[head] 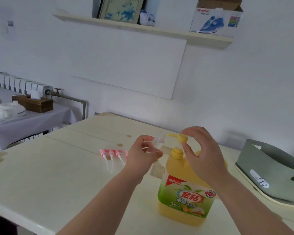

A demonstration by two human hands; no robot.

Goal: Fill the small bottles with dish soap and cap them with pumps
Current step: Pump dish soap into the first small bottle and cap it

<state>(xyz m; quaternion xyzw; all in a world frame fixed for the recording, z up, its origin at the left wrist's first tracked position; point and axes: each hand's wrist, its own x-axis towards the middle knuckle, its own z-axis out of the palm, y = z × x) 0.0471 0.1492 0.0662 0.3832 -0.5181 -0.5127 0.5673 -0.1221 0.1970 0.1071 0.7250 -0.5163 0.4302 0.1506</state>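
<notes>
One bottle [157,143], gripped by the left hand [143,155], should be kept steady mid-frame at the pump [182,138] pinched by the right hand [202,150].

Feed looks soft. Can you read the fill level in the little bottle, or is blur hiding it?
Head view: even light, no glare; the small bottle in the left hand is blurred, level unreadable; the right hand pinching the yellow pump head is sharper; the wide lens bends the shelf.
</notes>
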